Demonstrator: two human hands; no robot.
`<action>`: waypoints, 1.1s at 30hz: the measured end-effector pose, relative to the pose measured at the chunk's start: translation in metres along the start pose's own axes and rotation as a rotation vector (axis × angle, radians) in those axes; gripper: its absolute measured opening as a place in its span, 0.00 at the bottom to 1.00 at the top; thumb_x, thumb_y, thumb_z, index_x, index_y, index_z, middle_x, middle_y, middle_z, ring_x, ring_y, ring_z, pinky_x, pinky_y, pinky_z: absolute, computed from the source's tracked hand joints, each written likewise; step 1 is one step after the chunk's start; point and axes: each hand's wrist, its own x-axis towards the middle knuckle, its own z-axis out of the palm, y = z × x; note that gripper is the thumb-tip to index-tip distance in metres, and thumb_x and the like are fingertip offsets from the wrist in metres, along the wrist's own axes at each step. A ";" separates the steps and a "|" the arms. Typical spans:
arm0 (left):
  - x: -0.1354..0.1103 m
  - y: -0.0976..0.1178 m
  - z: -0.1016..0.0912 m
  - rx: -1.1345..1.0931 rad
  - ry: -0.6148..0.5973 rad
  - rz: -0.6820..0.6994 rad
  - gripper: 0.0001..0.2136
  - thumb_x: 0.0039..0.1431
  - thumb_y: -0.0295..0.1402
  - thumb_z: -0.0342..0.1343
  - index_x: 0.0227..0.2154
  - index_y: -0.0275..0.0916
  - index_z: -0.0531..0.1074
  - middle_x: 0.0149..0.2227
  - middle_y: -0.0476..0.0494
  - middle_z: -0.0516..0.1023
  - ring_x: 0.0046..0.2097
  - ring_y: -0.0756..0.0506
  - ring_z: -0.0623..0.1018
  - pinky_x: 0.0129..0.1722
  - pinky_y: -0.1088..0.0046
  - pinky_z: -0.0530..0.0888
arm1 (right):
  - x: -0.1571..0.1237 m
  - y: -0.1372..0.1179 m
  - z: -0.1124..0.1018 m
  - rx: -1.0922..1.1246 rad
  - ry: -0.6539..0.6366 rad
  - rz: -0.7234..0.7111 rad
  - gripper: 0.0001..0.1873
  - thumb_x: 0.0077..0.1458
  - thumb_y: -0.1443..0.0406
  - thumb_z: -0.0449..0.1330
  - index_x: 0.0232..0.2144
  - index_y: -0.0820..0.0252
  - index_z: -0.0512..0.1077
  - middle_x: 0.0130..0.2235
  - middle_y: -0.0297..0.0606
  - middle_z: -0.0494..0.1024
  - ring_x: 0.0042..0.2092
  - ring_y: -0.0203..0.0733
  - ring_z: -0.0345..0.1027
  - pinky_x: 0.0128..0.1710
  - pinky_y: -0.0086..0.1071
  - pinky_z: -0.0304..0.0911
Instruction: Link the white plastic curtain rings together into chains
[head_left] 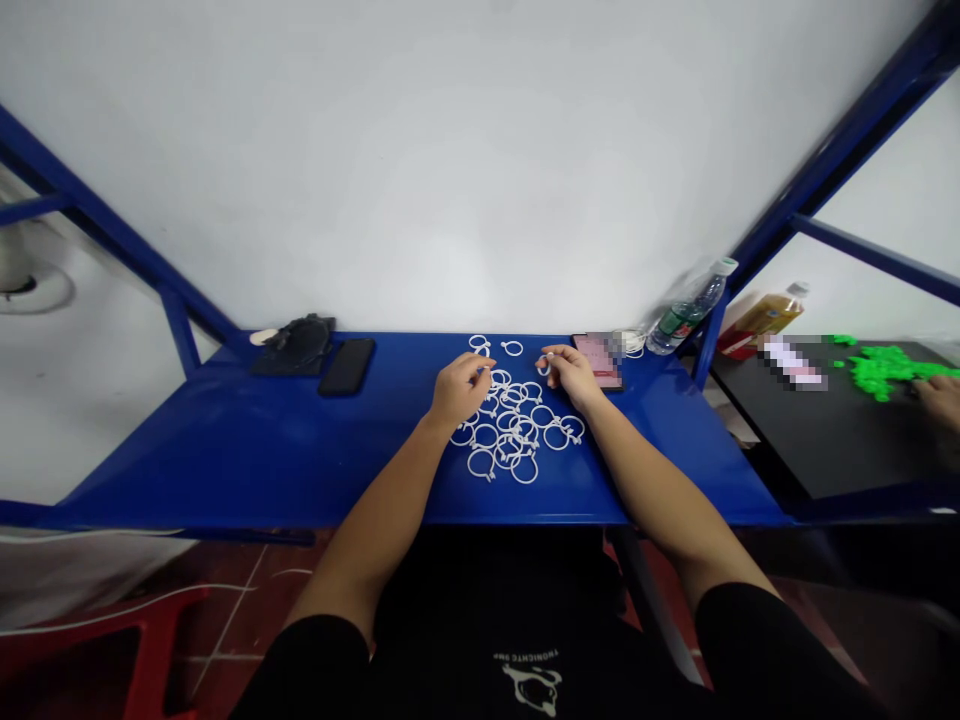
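heap of white rings (517, 428), many, overlapping, each with a small tab; lies on a blue table (225, 440). left hand (461, 388): over the heap's far left edge, hiding part of it; thumb and fingers nearly together, white at the tips, whether gripped cannot be told. right hand (568, 372): beyond the heap to the right, fingers curled in, pinching a single white ring (546, 364). loose ring (513, 354): just beyond the heap. pink-screened device (598, 358): past the heap's right, partly behind the right hand; screen text pixelated. clear bottle (690, 312), green label, lettering too small to read, and white cable (632, 343): farther right. black phone (346, 367): left of the heap; dark object (298, 345) beyond it. green pieces (881, 372) and another person's hand (941, 400): far right. black shirt (495, 610): nearer than the heap, white print, lettering inverted, not surely legible.
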 end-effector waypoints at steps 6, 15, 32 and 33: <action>0.001 -0.003 -0.001 0.009 -0.020 0.000 0.12 0.62 0.24 0.53 0.41 0.40 0.81 0.43 0.43 0.83 0.32 0.50 0.79 0.37 0.72 0.78 | 0.003 0.002 -0.001 -0.015 0.002 -0.001 0.16 0.53 0.53 0.64 0.38 0.56 0.71 0.34 0.35 0.83 0.19 0.31 0.63 0.18 0.28 0.59; 0.000 0.002 -0.003 -0.024 -0.071 0.046 0.14 0.62 0.23 0.53 0.43 0.40 0.82 0.42 0.43 0.84 0.36 0.49 0.81 0.39 0.72 0.79 | -0.003 -0.004 0.004 0.036 -0.005 -0.003 0.09 0.49 0.60 0.62 0.33 0.56 0.71 0.31 0.33 0.82 0.18 0.32 0.62 0.18 0.27 0.57; 0.004 -0.006 -0.002 -0.077 -0.080 0.027 0.14 0.58 0.19 0.52 0.31 0.39 0.82 0.34 0.47 0.84 0.36 0.47 0.82 0.39 0.71 0.77 | -0.002 -0.004 0.003 -0.005 0.062 -0.133 0.07 0.45 0.64 0.55 0.23 0.58 0.72 0.19 0.30 0.67 0.20 0.32 0.54 0.19 0.27 0.48; 0.004 -0.007 -0.003 -0.079 -0.086 0.020 0.14 0.58 0.19 0.52 0.31 0.40 0.82 0.34 0.47 0.84 0.36 0.48 0.82 0.39 0.71 0.77 | -0.003 -0.004 0.004 0.004 0.073 -0.146 0.07 0.45 0.64 0.54 0.25 0.58 0.72 0.20 0.29 0.67 0.20 0.32 0.54 0.19 0.27 0.48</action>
